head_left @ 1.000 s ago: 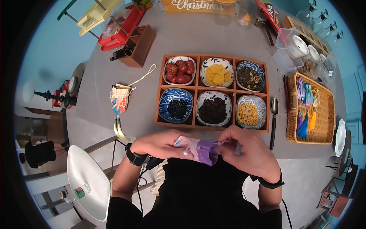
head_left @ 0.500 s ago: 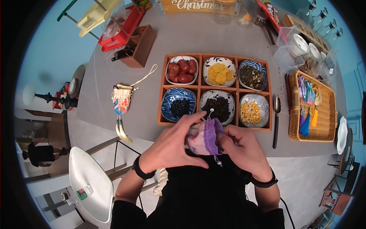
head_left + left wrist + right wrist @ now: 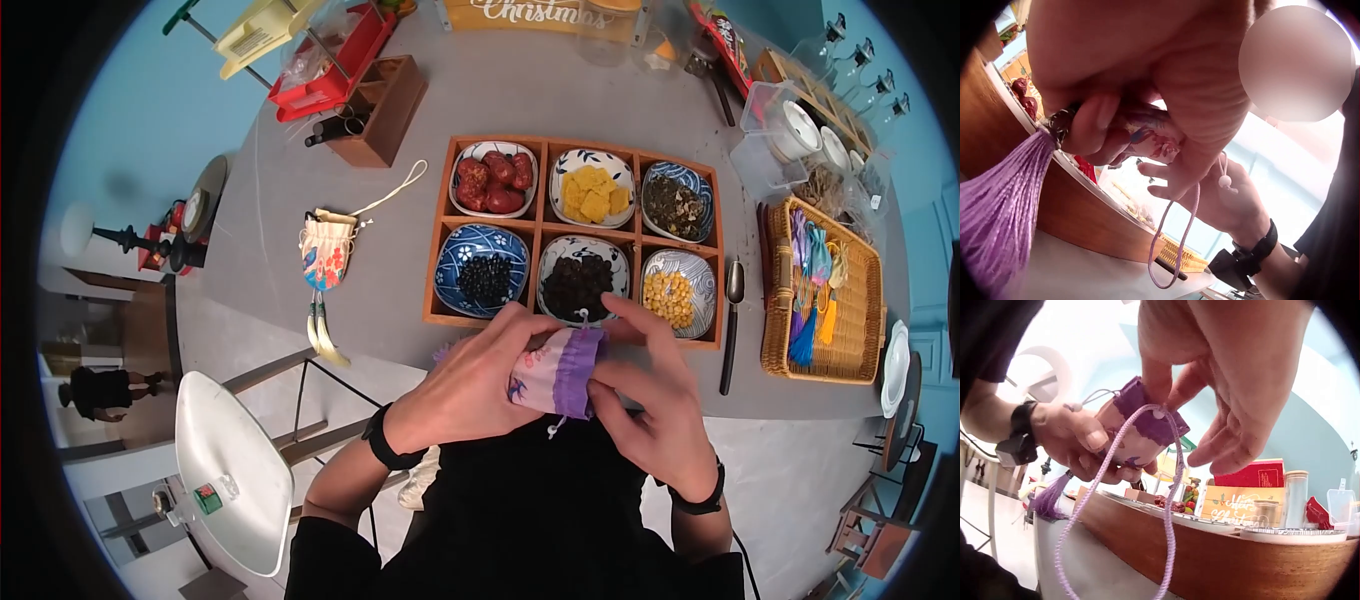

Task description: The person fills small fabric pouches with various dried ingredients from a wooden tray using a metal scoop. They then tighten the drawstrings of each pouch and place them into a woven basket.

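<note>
My left hand (image 3: 470, 385) grips a small pink and purple drawstring pouch (image 3: 562, 372) by its printed body, in front of my chest. Its ruffled purple mouth faces right. My right hand (image 3: 650, 385) is at that mouth, fingers spread, with fingertips right at the purple rim in the right wrist view. A lilac cord loop (image 3: 1110, 447) hangs from the pouch. Small white beads (image 3: 1225, 181) sit on the strings. From the pouch's bottom end, under my left fingers, hangs a purple tassel (image 3: 1004, 200). The inside of the pouch is hidden.
Just beyond my hands stands a wooden compartment box (image 3: 435, 265) with bowls of red dates, yellow pieces, dried herbs, black beans, dark dried bits and yellow kernels. A cream pouch (image 3: 326, 255) lies left. To the right are a scoop (image 3: 733, 320) and a wicker basket (image 3: 860, 260) of tassels.
The pouch has come up from near my lap toward the box's front edge. My left hand has regripped its body, and my right fingers have spread at its mouth.
</note>
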A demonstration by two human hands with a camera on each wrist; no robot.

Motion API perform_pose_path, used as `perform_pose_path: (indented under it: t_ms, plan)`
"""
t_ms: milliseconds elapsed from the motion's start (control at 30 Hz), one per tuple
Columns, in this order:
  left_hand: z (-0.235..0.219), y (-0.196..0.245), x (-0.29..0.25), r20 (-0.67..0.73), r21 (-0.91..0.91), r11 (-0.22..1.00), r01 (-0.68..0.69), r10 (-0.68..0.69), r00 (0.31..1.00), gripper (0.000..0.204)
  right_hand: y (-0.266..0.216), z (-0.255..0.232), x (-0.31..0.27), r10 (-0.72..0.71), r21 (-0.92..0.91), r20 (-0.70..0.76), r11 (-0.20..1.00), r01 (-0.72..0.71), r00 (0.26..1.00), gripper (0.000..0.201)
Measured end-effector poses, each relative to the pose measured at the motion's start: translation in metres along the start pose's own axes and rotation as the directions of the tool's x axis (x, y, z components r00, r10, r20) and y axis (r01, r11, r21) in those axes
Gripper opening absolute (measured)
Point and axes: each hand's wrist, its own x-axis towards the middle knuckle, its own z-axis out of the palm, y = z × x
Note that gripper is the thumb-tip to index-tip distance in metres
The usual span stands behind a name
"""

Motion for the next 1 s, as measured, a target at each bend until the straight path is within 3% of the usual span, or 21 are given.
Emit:
perform_pose_path:
  t_ms: [67,133,233,400,533,700,767,800,867,1000]
  plan:
    - [-0.001,0.003,0.002,0.042,-0.008,0.999,-0.036,0.036,0.998,0.063,0.001,0.0,-0.001,0.02,-0.022,0.05,1.0,-0.019,0.999,0.017]
    - [-0.001,0.008,0.001,0.072,-0.01,1.0,-0.026,0.027,0.997,0.063,0.004,0.0,-0.003,0.137,0.032,0.188,0.989,-0.146,0.973,0.019]
    - [-0.001,0.009,-0.002,0.107,-0.004,1.0,-0.017,0.017,0.994,0.065,-0.003,0.003,0.0,0.185,0.03,0.197,0.98,-0.195,0.963,0.028]
    - [-0.007,0.01,-0.006,0.117,-0.002,1.0,-0.024,0.024,0.993,0.068,-0.006,0.005,0.0,0.16,-0.046,0.245,0.987,-0.153,0.956,0.026]
    - [-0.014,0.015,-0.003,0.151,0.124,0.992,0.029,-0.048,0.987,0.067,-0.009,0.006,0.001,0.202,-0.058,0.33,0.979,-0.194,0.922,0.016]
    - [-0.004,0.007,-0.001,0.099,0.184,0.983,0.018,-0.037,0.994,0.065,-0.013,0.005,0.006,0.185,-0.039,0.296,0.982,-0.182,0.937,0.017]
    - [-0.004,-0.003,-0.004,0.064,0.012,1.0,-0.02,0.019,0.998,0.065,-0.015,0.0,0.006,0.152,-0.021,0.274,0.988,-0.152,0.95,0.02]
    - [-0.006,-0.005,-0.006,0.074,0.015,1.0,-0.027,0.025,0.997,0.065,-0.017,-0.004,0.006,0.155,0.034,0.244,0.985,-0.168,0.957,0.024]
    - [-0.01,-0.008,-0.009,0.16,-0.166,0.972,0.165,-0.139,0.977,0.067,-0.018,-0.012,0.005,0.161,0.09,0.208,0.979,-0.182,0.965,0.027]
    - [-0.016,-0.013,-0.009,0.202,-0.267,0.947,0.177,-0.125,0.971,0.068,-0.018,-0.024,0.004,0.167,0.17,0.065,0.97,-0.176,0.984,0.03]
